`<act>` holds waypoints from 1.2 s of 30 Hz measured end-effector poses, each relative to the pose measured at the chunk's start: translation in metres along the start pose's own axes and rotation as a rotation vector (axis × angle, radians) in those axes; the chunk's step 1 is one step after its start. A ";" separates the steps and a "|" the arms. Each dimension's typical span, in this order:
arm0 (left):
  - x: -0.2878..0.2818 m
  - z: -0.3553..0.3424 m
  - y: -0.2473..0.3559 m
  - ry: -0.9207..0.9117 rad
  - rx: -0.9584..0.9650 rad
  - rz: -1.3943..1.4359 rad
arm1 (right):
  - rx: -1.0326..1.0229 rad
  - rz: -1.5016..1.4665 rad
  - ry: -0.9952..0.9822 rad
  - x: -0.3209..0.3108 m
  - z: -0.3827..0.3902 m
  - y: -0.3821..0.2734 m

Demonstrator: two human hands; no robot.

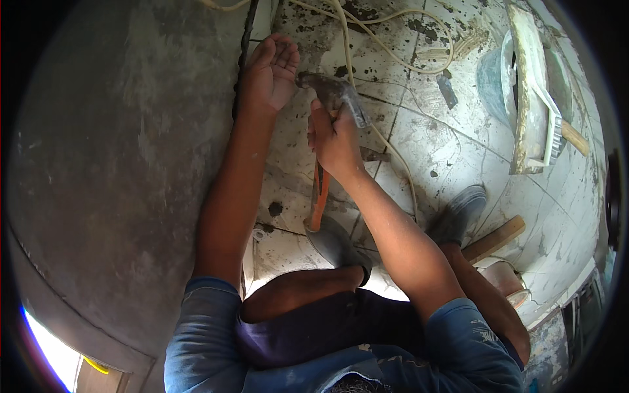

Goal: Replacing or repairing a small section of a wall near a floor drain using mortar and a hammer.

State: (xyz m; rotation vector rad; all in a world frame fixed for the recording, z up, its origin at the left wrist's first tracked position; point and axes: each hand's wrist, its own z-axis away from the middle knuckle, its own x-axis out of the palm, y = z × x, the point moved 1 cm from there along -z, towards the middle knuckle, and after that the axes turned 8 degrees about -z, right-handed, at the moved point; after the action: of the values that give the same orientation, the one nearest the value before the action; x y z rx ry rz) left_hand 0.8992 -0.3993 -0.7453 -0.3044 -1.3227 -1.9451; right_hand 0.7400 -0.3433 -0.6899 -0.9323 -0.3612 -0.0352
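I hold a hammer [318, 193] with an orange-and-dark handle in my right hand [333, 141], closed around the handle high up near the dull metal head. The head lies just right of my left hand [274, 75], beside its palm. That hand is palm up, fingers loosely curled and holding nothing I can see, close to the dark edge of a grey, smooth surface [124, 131]. Beneath both hands is a white tiled surface [419, 141], smudged and speckled with dark debris.
A pale cord [409, 177] winds over the tiles. At right are a bluish bucket [493, 78], a notched trowel [550, 124] and a long mortar-smeared tool [524, 144]. My shoes [458, 216] stand below, near a wooden piece [498, 237] and a pinkish container [503, 281].
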 end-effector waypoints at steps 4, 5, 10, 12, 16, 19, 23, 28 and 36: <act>0.001 -0.002 0.004 0.057 0.020 -0.013 | -0.035 -0.124 0.066 0.008 -0.020 -0.003; 0.002 -0.003 0.004 0.089 0.027 -0.023 | -0.064 -0.158 0.094 0.010 -0.025 -0.004; 0.008 -0.006 0.000 0.096 0.004 -0.022 | -0.081 -0.153 0.149 0.020 -0.044 -0.011; 0.008 -0.007 -0.002 0.092 0.004 -0.016 | -0.080 -0.147 0.173 0.024 -0.048 -0.012; 0.006 -0.007 -0.004 0.127 0.042 -0.052 | -0.075 -0.223 0.197 0.029 -0.051 -0.010; 0.003 -0.008 -0.003 0.113 0.042 -0.069 | -0.086 -0.247 0.213 0.031 -0.054 -0.007; 0.000 -0.010 -0.001 0.097 0.062 -0.051 | -0.150 -0.275 0.211 0.034 -0.059 -0.002; -0.001 -0.012 0.001 0.098 0.077 -0.063 | -0.108 -0.273 0.231 0.040 -0.066 0.002; -0.001 -0.013 0.004 0.091 0.079 -0.083 | -0.106 -0.357 0.159 0.044 -0.073 0.001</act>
State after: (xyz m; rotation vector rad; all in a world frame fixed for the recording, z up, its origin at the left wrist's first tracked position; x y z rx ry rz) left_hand 0.9056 -0.4110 -0.7490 -0.1232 -1.3677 -1.9454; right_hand 0.8022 -0.3945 -0.7162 -0.9532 -0.3770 -0.4570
